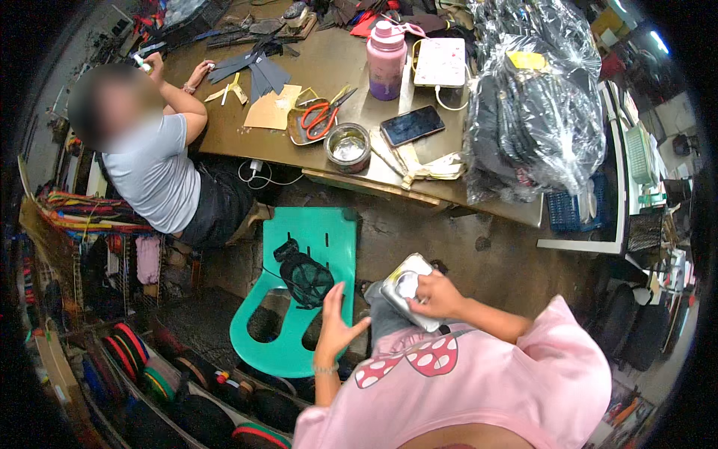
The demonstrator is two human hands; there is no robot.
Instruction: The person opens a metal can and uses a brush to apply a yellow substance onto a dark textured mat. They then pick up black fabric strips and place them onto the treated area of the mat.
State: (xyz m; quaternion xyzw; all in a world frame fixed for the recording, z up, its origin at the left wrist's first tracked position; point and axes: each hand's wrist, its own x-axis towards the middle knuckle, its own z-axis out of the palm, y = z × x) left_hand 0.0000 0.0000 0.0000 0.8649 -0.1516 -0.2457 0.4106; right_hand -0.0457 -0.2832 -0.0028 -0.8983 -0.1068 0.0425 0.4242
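Right hand [436,294]: fingers curled over a flat silver-grey pouch [407,290] with a round clear window, gripping its right edge; its lower end is hidden behind the pink shirt [486,374]. Left hand [336,323]: fingers spread wide and holding nothing, just left of the pouch, in front of a green plastic chair [314,232] carrying a dark mesh bundle [305,277] of unclear kind. Beyond the fingers, a counter [329,60] with red-handled scissors [320,117], a metal bowl [348,146] and a phone [412,125]; a seated person [157,172] at its left end.

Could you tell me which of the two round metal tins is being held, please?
The flat silver tin under the right hand, above the lap, is the one held; the deeper round metal tin stands untouched on the brown table.
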